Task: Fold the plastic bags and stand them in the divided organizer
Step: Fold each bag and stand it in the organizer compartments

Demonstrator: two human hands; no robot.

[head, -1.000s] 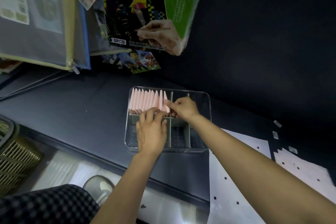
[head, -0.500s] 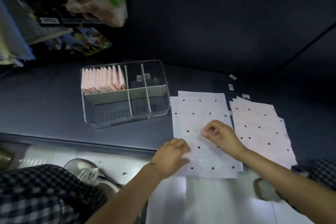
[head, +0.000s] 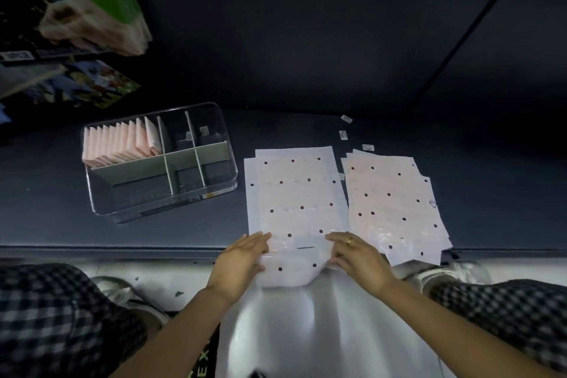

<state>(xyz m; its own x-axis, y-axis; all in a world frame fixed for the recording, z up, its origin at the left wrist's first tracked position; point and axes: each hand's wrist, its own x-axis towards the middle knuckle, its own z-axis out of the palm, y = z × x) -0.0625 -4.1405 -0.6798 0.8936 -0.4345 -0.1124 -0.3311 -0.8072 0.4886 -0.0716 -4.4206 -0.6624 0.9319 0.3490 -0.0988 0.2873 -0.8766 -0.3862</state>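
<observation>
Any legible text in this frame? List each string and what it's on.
"EX": black garment at bottom edge, cut off.
Barcode label on the package top left: blurred, unreadable.
Three small stickers on the table: too small.
Yellow sticker on the organizer: too small.
Triangle mark on right bag stack: unreadable.

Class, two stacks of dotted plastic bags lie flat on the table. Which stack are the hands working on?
The stack beside the organizer: both hands grip its near edge. The other stack lies untouched.
</observation>
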